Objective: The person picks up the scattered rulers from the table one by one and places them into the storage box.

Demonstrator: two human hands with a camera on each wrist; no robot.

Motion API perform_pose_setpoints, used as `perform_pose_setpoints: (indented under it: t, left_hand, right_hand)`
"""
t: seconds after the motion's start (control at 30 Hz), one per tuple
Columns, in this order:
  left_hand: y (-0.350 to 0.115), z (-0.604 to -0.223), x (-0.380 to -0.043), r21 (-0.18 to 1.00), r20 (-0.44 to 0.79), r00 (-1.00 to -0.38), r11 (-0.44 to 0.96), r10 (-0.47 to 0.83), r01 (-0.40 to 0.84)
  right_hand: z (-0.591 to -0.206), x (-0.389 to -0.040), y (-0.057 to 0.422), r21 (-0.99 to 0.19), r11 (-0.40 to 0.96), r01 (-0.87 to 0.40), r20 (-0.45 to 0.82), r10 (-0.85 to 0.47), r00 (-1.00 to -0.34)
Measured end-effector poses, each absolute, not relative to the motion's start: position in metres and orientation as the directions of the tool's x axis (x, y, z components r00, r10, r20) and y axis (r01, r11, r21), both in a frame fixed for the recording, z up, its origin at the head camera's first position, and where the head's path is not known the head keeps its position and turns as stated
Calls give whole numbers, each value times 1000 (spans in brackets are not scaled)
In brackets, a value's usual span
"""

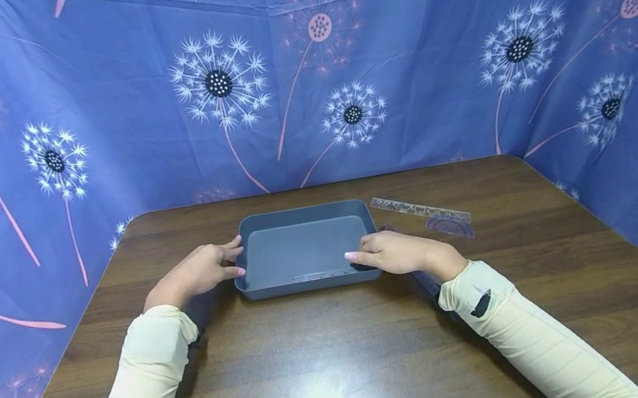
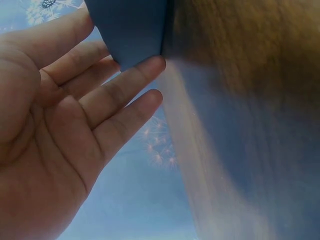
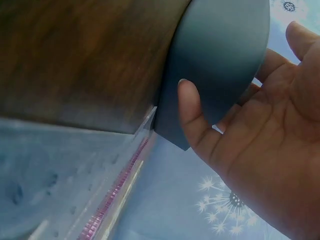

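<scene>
A shallow grey-blue tray [image 1: 310, 285] sits on the wooden table, its long side facing me. At its left end is my left hand [image 1: 211, 266], fingers extended, with fingertips right at the outer wall. In the left wrist view those fingers [image 2: 125, 90] look straight and spread against the tray's corner [image 2: 132, 35]. My right hand [image 1: 393, 253] is at the tray's front right corner, thumb over the rim. The right wrist view shows its little finger [image 3: 190, 107] against the outer wall [image 3: 215, 60]. Inside the tray, a thin clear strip [image 1: 318, 275] lies along the front wall.
Right of the tray lie a clear stencil ruler [image 1: 421, 209] and a purplish protractor [image 1: 450, 225]. A clear piece with pink markings [image 3: 117, 190] is near the right hand. A dark blue item [image 1: 426, 283] lies partly under the right forearm. Patterned blue cloth [image 1: 302, 90] hangs behind the table.
</scene>
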State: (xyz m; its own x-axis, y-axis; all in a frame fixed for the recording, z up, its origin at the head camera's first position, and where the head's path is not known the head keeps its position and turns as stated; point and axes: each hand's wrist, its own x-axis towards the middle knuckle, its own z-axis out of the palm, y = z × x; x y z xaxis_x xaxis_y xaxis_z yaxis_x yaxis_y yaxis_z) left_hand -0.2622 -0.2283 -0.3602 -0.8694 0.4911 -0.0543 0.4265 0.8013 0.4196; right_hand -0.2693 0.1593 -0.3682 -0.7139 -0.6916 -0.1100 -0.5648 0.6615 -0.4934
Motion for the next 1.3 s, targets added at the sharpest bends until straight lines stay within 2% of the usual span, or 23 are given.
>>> perform_pose_setpoints:
  t: [0.23, 0.33, 0.47, 0.57, 0.87, 1.13, 1.3]
  left_hand:
    - [-230, -364, -263, 416, -56, -863, 798, 501, 436]
    - [-230, -365, -262, 420, -63, -862, 797, 503, 434]
    - [-230, -365, -261, 418, -54, -859, 793, 510, 444]
    - [-230, -363, -260, 417, -51, -857, 791, 513, 448]
    - [-231, -362, -262, 436, -73, -873, 802, 483, 408]
    - [-231, -362, -265, 433, -60, -867, 795, 496, 425]
    - [-231, -360, -266, 433, -62, -866, 795, 496, 425]
  right_hand:
    - [-361, -267, 163, -469, 641, -608, -109, -725, -680]
    - [-348, -262, 168, -498, 635, -590, -102, -719, -687]
    - [-326, -256, 181, -535, 629, -564, -32, -682, -731]
    - [-310, -254, 195, -535, 619, -575, 76, -642, -763]
    - [-285, -261, 238, -522, 688, -505, 267, -430, -862]
    - [-296, -279, 271, -484, 785, -386, 195, -334, -922]
    - [-312, -291, 290, -429, 844, -322, 30, -342, -939]
